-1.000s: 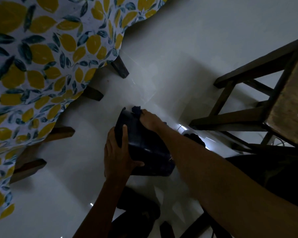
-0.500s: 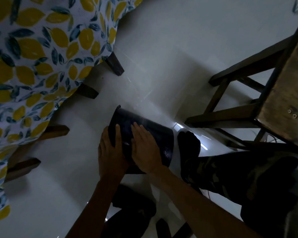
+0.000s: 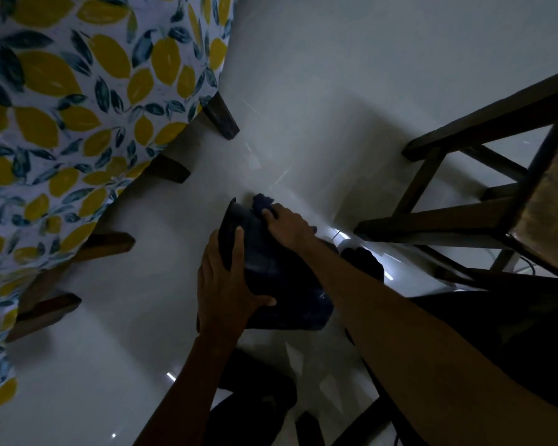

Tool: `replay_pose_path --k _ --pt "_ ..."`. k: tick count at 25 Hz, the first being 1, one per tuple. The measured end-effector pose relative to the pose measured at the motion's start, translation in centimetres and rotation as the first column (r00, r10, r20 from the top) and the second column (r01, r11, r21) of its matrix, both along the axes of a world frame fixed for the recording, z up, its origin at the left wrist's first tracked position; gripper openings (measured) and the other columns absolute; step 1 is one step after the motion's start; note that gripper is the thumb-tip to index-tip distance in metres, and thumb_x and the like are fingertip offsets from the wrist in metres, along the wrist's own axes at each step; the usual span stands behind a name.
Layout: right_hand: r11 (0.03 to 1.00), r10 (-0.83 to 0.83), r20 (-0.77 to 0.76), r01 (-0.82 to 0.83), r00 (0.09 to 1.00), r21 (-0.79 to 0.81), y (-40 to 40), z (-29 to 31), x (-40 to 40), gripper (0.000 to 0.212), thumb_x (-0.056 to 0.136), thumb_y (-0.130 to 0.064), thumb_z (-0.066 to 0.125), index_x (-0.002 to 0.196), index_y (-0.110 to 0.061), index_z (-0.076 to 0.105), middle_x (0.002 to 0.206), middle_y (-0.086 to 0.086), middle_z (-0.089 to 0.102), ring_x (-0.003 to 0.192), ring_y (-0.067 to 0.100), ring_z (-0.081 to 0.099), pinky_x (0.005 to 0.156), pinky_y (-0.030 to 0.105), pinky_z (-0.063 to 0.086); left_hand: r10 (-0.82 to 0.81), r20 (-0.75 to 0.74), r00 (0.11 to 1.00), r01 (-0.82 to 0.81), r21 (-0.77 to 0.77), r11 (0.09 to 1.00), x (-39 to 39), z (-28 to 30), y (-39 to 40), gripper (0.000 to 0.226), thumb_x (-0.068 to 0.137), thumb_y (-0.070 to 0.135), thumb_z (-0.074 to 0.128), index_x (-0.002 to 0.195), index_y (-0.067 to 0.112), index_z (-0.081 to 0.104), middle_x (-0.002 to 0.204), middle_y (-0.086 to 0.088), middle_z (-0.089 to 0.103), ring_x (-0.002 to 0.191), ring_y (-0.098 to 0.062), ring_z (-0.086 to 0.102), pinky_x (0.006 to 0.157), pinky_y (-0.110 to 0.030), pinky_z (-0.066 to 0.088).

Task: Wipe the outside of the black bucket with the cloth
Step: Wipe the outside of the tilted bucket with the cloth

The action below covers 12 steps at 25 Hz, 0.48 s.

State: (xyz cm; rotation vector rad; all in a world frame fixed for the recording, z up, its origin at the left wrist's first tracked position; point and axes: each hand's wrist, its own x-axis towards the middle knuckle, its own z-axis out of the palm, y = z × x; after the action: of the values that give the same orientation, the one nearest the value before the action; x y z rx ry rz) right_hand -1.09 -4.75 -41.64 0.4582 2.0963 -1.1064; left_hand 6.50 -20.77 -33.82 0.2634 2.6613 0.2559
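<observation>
The black bucket (image 3: 271, 268) lies tipped on its side low over the pale floor (image 3: 319, 107), between a desk draped in a lemon-print tablecloth (image 3: 78, 91) on the left and a wooden stool (image 3: 458, 194) on the right. The left hand (image 3: 226, 284) grips its near side, fingers and thumb wrapped round the wall. At the far rim the right hand (image 3: 290, 225) clutches a dark cloth (image 3: 263, 201) against the bucket's outside.

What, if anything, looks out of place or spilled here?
Only the black bucket is off upright: it is tipped on its side, left hand gripping it, right hand holding the cloth at its far end. No spill shows.
</observation>
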Motion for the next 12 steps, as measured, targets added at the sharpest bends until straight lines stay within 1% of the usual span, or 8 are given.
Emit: replay_pose_path --k 1,2,4,6,7,8,10,12 --pt "0.999 -0.048 -0.082 0.048 0.996 -0.001 -0.4 0.9 0.9 0.042 0.104 -0.041 0.033 0.135 -0.017 0.047 0.133 0.013 0.058 0.114 0.032 0.057 0.091 0.036 0.04 -0.002 -0.02 1.0 0.002 0.018 1.0 -0.2 0.3 0.4 0.154 0.035 0.069 0.088 0.158 0.023 0.007 0.157 -0.025 0.02 0.14 -0.046 0.029 0.105 -0.06 0.038" --pt "0.996 -0.091 -0.177 0.091 0.98 -0.006 -0.8 1.7 1.7 0.039 0.104 -0.038 0.035 0.134 -0.018 0.049 0.13 0.011 0.06 0.112 0.03 0.058 0.09 0.034 0.04 -0.013 -0.057 0.998 0.016 0.059 0.998 -0.6 0.6 0.8 0.152 0.035 0.067 0.089 0.157 0.021 0.011 0.155 -0.025 0.024 0.137 -0.046 0.033 0.103 -0.06 0.04" --pt "0.983 -0.18 -0.325 0.177 0.929 -0.04 -1.5 2.8 2.8 0.039 0.103 -0.035 0.039 0.138 -0.019 0.049 0.134 0.008 0.06 0.119 0.026 0.056 0.101 0.032 0.042 -0.032 -0.148 0.989 0.056 0.164 0.985 -1.7 0.8 1.5 0.145 0.038 0.064 0.09 0.155 0.014 0.018 0.15 -0.025 0.035 0.13 -0.044 0.042 0.1 -0.058 0.044" --pt "0.962 -0.274 -0.385 0.257 0.881 -0.096 -2.0 3.5 3.6 0.041 0.103 -0.031 0.044 0.141 -0.018 0.048 0.142 0.008 0.055 0.127 0.022 0.051 0.11 0.029 0.037 -0.043 -0.21 0.977 0.09 0.22 0.971 -2.6 0.6 1.9 0.138 0.043 0.063 0.088 0.152 0.011 0.022 0.146 -0.027 0.04 0.126 -0.044 0.047 0.098 -0.056 0.047" --pt "0.951 -0.308 -0.419 0.287 0.854 -0.114 -2.0 3.8 4.1 0.041 0.102 -0.028 0.047 0.141 -0.016 0.049 0.142 0.008 0.054 0.128 0.022 0.051 0.11 0.026 0.035 -0.037 -0.216 0.976 0.09 0.243 0.966 -2.7 0.8 2.0 0.134 0.046 0.064 0.087 0.151 0.011 0.023 0.146 -0.027 0.041 0.126 -0.044 0.047 0.098 -0.054 0.047" --pt "0.94 -0.34 -0.458 0.317 0.821 -0.131 -2.1 4.1 4.7 0.04 0.102 -0.025 0.05 0.14 -0.015 0.05 0.142 0.008 0.055 0.128 0.021 0.051 0.109 0.024 0.035 -0.004 -0.225 0.974 0.066 0.269 0.961 -2.6 1.1 2.1 0.129 0.049 0.063 0.086 0.15 0.01 0.024 0.146 -0.026 0.041 0.126 -0.043 0.047 0.098 -0.051 0.045" --pt "0.925 -0.376 -0.524 0.345 0.764 -0.16 -2.2 4.7 5.5 0.038 0.101 -0.023 0.052 0.138 -0.014 0.052 0.14 0.007 0.056 0.128 0.019 0.051 0.109 0.024 0.036 0.15 -0.163 0.975 -0.083 0.357 0.93 -2.4 1.4 1.9 0.124 0.054 0.054 0.089 0.15 0.01 0.026 0.149 -0.019 0.04 0.13 -0.035 0.041 0.102 -0.041 0.038" --pt "0.94 -0.337 -0.563 0.305 0.755 -0.153 -2.6 5.0 5.7 0.037 0.1 -0.023 0.053 0.136 -0.014 0.054 0.142 0.005 0.055 0.13 0.015 0.048 0.11 0.02 0.032 0.227 -0.095 0.969 -0.171 0.407 0.897 -2.4 1.0 0.8 0.125 0.053 0.052 0.09 0.151 0.008 0.027 0.149 -0.015 0.042 0.131 -0.03 0.04 0.106 -0.033 0.031"
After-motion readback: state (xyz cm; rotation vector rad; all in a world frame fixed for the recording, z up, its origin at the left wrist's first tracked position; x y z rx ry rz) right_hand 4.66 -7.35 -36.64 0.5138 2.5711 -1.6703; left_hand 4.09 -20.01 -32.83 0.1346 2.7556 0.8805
